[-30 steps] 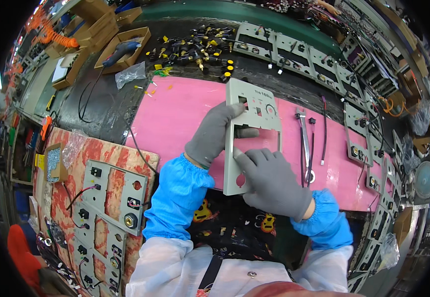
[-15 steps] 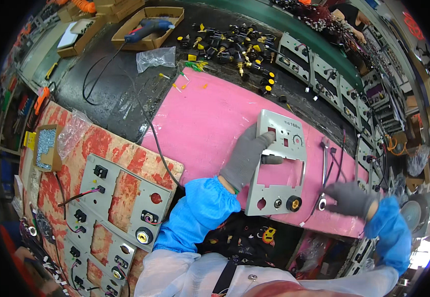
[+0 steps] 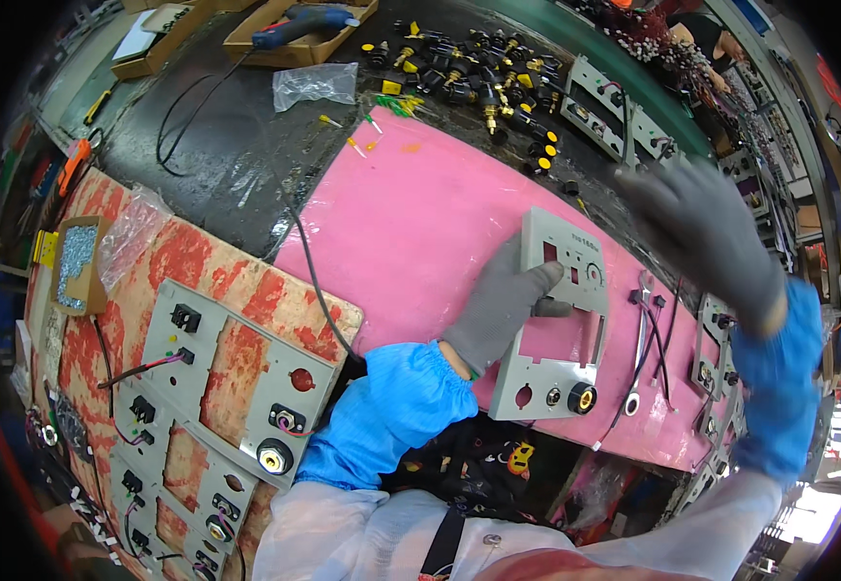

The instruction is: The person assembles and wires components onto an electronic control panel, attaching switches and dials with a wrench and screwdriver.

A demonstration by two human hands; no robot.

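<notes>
A grey panel [image 3: 585, 295] is held tilted over the front part of the pink mat [image 3: 411, 223]. The left hand [image 3: 498, 310] grips its left side, thumb on the face. Right of the panel, a wrench [image 3: 641, 339] lies on the mat. Above the mat's far right edge, the right hand [image 3: 706, 228] is blurred; I cannot tell whether its fingers are spread. Beyond the mat, black connectors [image 3: 483, 82] cover the counter [image 3: 236, 174].

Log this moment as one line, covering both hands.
Left hand: holding grey panel; right hand: raised, blurred, grip unclear; pink sheet: beneath panel
</notes>
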